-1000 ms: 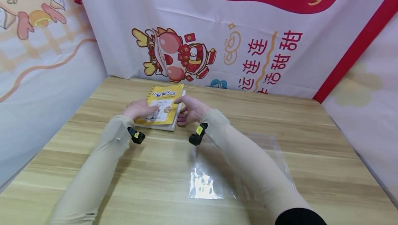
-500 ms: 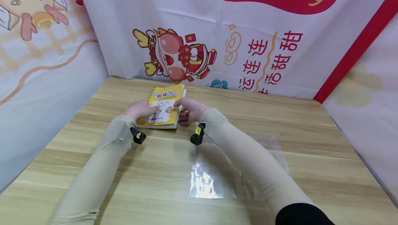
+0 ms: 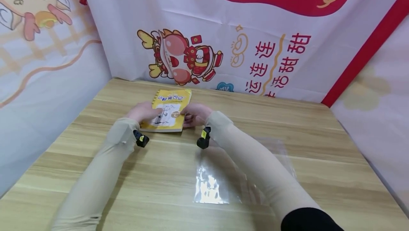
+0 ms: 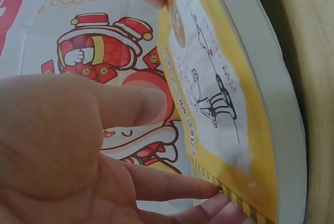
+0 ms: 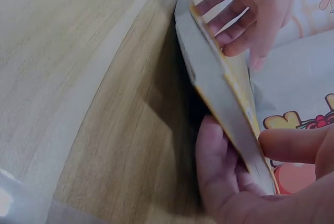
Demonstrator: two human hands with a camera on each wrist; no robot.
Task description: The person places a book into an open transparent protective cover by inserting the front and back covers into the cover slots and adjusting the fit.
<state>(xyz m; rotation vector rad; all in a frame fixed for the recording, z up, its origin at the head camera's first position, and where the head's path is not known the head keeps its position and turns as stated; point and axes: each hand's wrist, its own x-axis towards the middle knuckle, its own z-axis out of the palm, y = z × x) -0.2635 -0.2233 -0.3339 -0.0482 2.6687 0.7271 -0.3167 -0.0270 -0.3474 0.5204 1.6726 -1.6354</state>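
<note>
Wood-grained tabletop (image 3: 153, 185) is spread across the foreground, with clear plastic (image 3: 211, 188) laid flat right of its middle. Farther off, toward the table's back left, a yellow book (image 3: 170, 108) is found. Its right edge is pinched by the right hand (image 3: 196, 113), thumb above and fingers beneath; its striped left edge is touched by the fairly straight fingers of the left hand (image 3: 142, 112), whose thumb is spread apart above the cover. How far those fingertips reach under the spine cannot be told for certain. Light, bendable handling may be expected, with a smooth cover that could slip and pages that could fan; both long edges would best be gripped, the spine probably being stiffer. Behind, a printed cloth (image 3: 233, 14) is hung.
</note>
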